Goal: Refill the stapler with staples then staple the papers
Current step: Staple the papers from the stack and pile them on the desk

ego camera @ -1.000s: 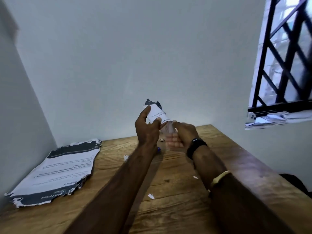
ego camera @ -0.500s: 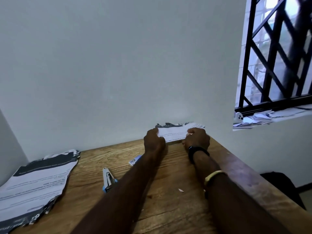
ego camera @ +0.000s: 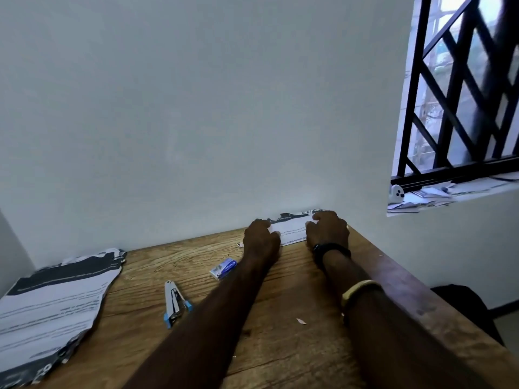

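A small torn sheaf of printed paper lies at the far edge of the wooden table, against the wall. My left hand grips its left end and my right hand grips its right end, both pressed down on the table. A blue and white stapler lies open on the table to the left of my left forearm. A small blue and white staple box lies just beyond it, close to my left wrist. A large stack of torn printed papers rests at the table's left side.
A small paper scrap lies between my forearms. The wall rises right behind the table. At the right, a barred window has a sill cluttered with papers. A dark object stands on the floor beyond the table's right edge.
My hands have brought the small sheaf down from mid-air and laid it flat at the table's far edge. The view has shifted, so the stapler and staple box now show.
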